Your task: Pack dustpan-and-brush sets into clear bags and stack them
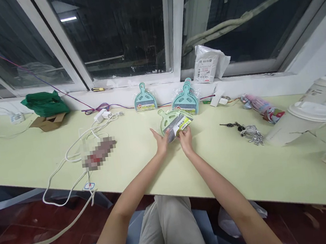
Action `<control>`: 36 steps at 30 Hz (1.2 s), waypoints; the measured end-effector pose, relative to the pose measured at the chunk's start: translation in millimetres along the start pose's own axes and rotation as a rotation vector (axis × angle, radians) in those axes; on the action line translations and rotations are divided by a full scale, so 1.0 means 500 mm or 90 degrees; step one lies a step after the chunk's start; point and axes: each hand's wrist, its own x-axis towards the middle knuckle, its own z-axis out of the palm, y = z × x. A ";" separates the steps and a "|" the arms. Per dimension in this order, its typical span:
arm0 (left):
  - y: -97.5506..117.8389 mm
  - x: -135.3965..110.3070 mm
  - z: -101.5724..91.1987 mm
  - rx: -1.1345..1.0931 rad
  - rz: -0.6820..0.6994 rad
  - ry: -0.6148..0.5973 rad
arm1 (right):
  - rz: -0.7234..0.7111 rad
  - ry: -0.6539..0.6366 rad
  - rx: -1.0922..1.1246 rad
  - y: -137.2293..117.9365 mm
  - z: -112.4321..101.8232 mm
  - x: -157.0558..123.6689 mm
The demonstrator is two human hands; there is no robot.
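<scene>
A light green dustpan set (175,121), with a dark-bristled brush and a yellow-green label, is wrapped in clear plastic and tilted above the table. My left hand (161,142) holds its lower left edge, one finger pointing away to the side. At the lower right edge, by the label, my right hand (186,138) grips it with curled fingers. Behind it, a single teal dustpan set (144,97) leans upright against the sill. Just to the right stands a stack of similar teal dustpan sets (186,98).
White cables (66,159) and a blurred-out object (99,153) lie on the left, near a green bag (44,103) on cardboard. Keys (250,133), a folded umbrella (263,106) and lidded paper cups (295,121) are on the right. A white parcel (208,64) stands by the window.
</scene>
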 end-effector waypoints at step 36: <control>0.022 0.026 0.046 0.096 0.111 0.131 | -0.015 0.043 0.188 0.004 -0.022 0.029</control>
